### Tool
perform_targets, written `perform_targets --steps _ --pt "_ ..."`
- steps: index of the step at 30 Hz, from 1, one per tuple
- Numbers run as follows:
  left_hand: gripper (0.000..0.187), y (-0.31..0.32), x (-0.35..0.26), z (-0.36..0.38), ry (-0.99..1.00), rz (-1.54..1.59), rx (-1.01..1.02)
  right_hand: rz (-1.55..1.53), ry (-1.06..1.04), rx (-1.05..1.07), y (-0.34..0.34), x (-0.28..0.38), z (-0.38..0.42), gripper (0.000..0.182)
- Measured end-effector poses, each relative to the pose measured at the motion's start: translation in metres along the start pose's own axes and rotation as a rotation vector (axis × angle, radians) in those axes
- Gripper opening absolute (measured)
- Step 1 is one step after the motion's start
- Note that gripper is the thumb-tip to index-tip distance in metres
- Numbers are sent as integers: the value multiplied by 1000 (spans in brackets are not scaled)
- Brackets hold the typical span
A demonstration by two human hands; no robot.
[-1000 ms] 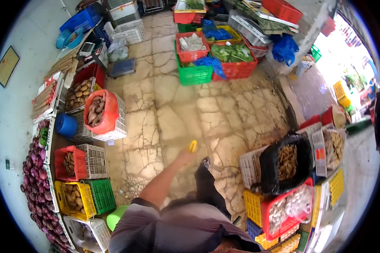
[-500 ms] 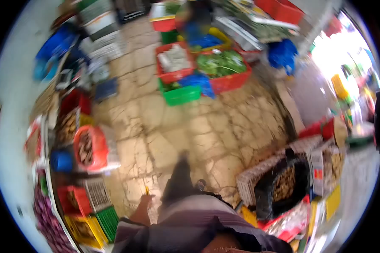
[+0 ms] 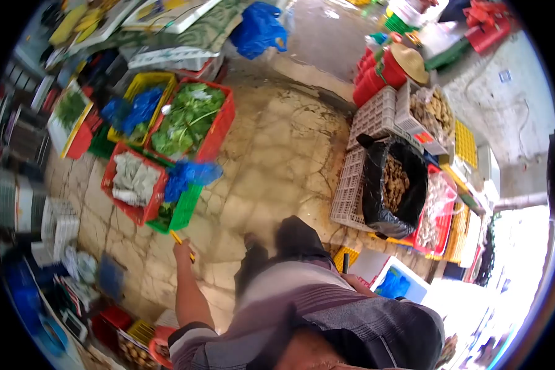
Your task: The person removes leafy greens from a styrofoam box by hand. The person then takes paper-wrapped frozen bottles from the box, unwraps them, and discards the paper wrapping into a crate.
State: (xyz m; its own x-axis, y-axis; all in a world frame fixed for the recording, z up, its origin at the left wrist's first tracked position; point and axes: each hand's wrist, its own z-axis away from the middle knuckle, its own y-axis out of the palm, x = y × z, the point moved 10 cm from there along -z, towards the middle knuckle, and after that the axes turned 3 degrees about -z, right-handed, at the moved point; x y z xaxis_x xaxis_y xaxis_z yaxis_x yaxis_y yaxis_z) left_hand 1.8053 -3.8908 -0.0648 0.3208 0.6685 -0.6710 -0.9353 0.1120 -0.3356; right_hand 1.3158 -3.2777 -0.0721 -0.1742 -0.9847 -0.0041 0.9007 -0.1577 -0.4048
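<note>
My left hand (image 3: 182,251) is extended over the tiled floor, its fingers closed around a slim yellow tool (image 3: 176,237) with a dark part at its lower end; its exact kind is too small to make out. Just beyond it is a green crate (image 3: 188,209) with leafy greens, under a red crate (image 3: 157,200) holding pale bags. My right hand (image 3: 359,285) is at my right side, partly hidden by my sleeve. A short dark stick-like object (image 3: 345,263) stands up from its closed fingers. Close by is a white foam box (image 3: 418,287) with a blue bag inside.
Ahead to the left, a red crate of leafy vegetables (image 3: 191,120) stands beside a yellow crate (image 3: 166,79). On the right, a black bag of ginger-like roots (image 3: 376,206) sits against a pale crate (image 3: 346,191). Cracked floor tiles (image 3: 271,142) lie between.
My view has swung to the right, so the vegetable crates now lie to the left. My left arm reaches further out with the yellow tool, and my right hand has come into view.
</note>
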Motion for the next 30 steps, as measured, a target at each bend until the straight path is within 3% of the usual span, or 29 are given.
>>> perform_targets --steps 5,8,9,14,19,25,30 --pt "23 92 -162 -90 147 -84 103 -98 36 -64 15 61 -1 59" --pt "23 173 -203 -108 157 -201 190 -135 -42 -138 39 63 -57 63" --pt "23 195 -210 -110 150 -287 210 -289 84 -73 41 72 -42 62" --pt "25 345 -265 -99 243 -469 463 -361 135 -61 24 133 -22 61" --pt "23 507 -365 -80 332 -625 756 -401 138 -78 -15 220 -38 59" --pt "26 677 -467 -90 442 -655 965 -465 136 -119 -78 347 -57 57" --pt "28 782 -535 -114 477 -636 1061 -508 124 -151 -136 450 -54 55"
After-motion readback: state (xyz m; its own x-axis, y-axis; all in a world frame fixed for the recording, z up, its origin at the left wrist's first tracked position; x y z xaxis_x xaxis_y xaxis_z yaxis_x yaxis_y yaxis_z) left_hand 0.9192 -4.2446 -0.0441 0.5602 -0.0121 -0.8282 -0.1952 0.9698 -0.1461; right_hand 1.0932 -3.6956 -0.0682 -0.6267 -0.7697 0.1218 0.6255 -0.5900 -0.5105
